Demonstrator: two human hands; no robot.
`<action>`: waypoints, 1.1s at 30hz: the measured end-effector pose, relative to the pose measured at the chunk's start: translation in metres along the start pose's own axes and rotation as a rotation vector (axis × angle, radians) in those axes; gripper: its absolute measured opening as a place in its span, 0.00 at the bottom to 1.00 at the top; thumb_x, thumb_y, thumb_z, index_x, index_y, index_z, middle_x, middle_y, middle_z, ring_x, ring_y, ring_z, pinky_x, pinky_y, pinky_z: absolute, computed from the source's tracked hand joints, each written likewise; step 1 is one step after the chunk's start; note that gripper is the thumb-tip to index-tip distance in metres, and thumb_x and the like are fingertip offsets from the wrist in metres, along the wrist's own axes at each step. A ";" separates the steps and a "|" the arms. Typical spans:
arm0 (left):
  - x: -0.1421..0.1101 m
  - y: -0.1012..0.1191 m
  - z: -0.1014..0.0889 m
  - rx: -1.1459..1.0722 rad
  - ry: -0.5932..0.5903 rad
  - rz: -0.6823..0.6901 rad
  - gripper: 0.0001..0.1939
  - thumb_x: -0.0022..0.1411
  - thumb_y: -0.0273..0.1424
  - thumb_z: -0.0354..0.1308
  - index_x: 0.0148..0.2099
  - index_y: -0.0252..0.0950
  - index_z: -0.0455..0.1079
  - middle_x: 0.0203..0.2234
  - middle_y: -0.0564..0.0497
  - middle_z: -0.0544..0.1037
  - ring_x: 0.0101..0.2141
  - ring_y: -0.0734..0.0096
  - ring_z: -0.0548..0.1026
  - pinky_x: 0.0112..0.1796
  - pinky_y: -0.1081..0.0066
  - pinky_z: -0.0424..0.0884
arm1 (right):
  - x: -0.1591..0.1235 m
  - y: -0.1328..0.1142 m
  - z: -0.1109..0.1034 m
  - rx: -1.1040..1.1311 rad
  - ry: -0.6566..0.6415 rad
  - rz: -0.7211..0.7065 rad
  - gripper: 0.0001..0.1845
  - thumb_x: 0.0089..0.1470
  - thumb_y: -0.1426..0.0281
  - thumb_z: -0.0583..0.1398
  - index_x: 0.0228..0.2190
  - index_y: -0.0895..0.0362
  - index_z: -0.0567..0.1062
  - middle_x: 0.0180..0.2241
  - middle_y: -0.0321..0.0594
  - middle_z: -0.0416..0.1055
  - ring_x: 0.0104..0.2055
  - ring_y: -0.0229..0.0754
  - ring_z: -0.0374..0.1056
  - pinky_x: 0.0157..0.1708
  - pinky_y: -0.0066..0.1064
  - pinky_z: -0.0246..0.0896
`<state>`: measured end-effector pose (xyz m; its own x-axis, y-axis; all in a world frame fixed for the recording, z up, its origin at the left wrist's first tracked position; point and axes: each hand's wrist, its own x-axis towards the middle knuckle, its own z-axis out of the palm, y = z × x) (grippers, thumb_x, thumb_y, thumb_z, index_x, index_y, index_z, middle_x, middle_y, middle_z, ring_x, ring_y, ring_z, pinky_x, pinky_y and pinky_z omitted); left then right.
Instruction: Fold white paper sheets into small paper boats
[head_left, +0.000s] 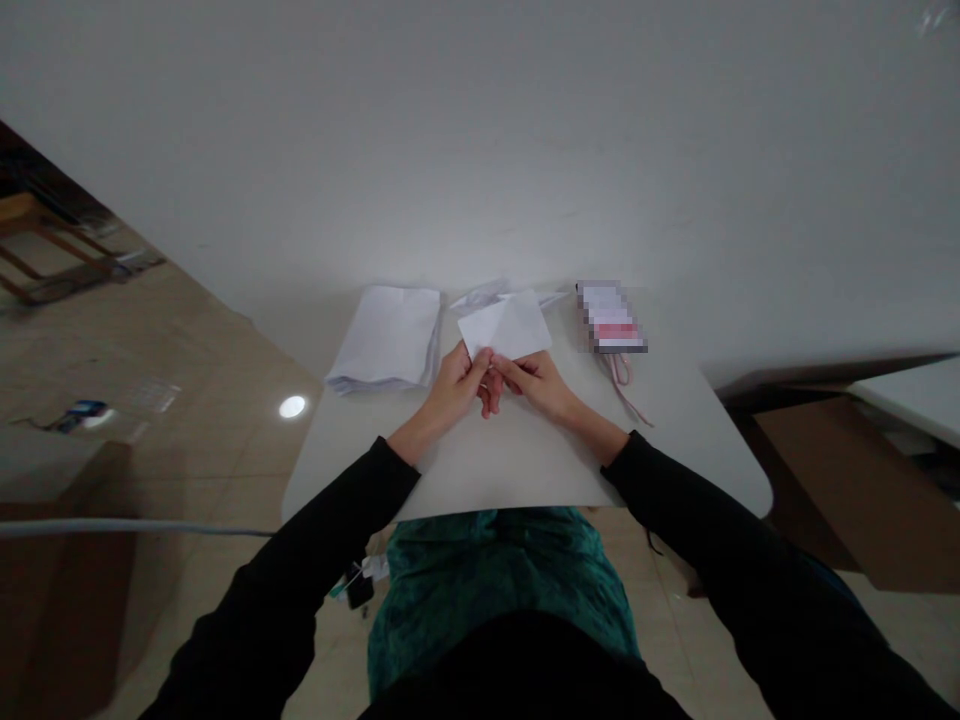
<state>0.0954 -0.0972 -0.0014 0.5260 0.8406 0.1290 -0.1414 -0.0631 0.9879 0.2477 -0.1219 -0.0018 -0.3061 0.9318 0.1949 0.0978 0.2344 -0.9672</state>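
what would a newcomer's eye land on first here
The eye goes first to the middle of the white table, where the left hand and right hand pinch a white paper sheet. Just beyond them lie a stack of white paper on the left and a blurred pink-and-white packet on the right.

Plain indoor workroom, white table (517, 470) at 12 o'clock, beige tiled floor (202, 340) at 9 o'clock, wooden stool (45, 240) at 10 o'clock, cardboard box (840, 480) at 3 o'clock

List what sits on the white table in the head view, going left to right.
Stack of white paper sheets → left hand → right hand → pixelated pink-and-white packet
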 end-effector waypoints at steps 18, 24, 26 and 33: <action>-0.006 0.028 -0.018 0.024 0.100 -0.010 0.29 0.63 0.52 0.54 0.21 0.34 0.61 0.09 0.57 0.63 0.09 0.82 0.62 0.10 0.82 0.53 | 0.005 -0.030 -0.078 0.153 0.710 -0.258 0.32 0.58 0.43 0.51 0.16 0.53 0.56 0.15 0.29 0.46 0.16 0.33 0.44 0.15 0.28 0.42; -0.005 0.017 -0.008 0.053 -0.014 -0.088 0.29 0.64 0.53 0.52 0.24 0.33 0.64 0.12 0.53 0.68 0.12 0.77 0.70 0.12 0.80 0.61 | 0.006 -0.017 -0.029 0.051 0.397 -0.025 0.27 0.46 0.43 0.63 0.29 0.55 0.71 0.18 0.30 0.64 0.17 0.32 0.58 0.14 0.25 0.52; -0.007 0.014 -0.004 0.089 -0.055 -0.101 0.29 0.64 0.53 0.51 0.25 0.32 0.65 0.13 0.51 0.71 0.13 0.75 0.71 0.13 0.79 0.63 | 0.005 -0.013 -0.016 0.027 0.371 0.012 0.26 0.47 0.45 0.64 0.26 0.57 0.70 0.17 0.31 0.66 0.15 0.31 0.58 0.13 0.25 0.50; -0.004 0.019 -0.013 0.214 0.186 0.071 0.24 0.63 0.49 0.56 0.27 0.33 0.66 0.15 0.51 0.73 0.13 0.77 0.70 0.14 0.79 0.64 | 0.003 -0.006 -0.021 0.017 0.362 0.062 0.26 0.47 0.48 0.65 0.21 0.57 0.68 0.15 0.32 0.65 0.15 0.31 0.57 0.14 0.25 0.50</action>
<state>0.0795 -0.0945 0.0153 0.3558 0.9129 0.1999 0.0185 -0.2207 0.9752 0.2664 -0.1145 0.0080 0.0548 0.9826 0.1776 0.0895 0.1723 -0.9810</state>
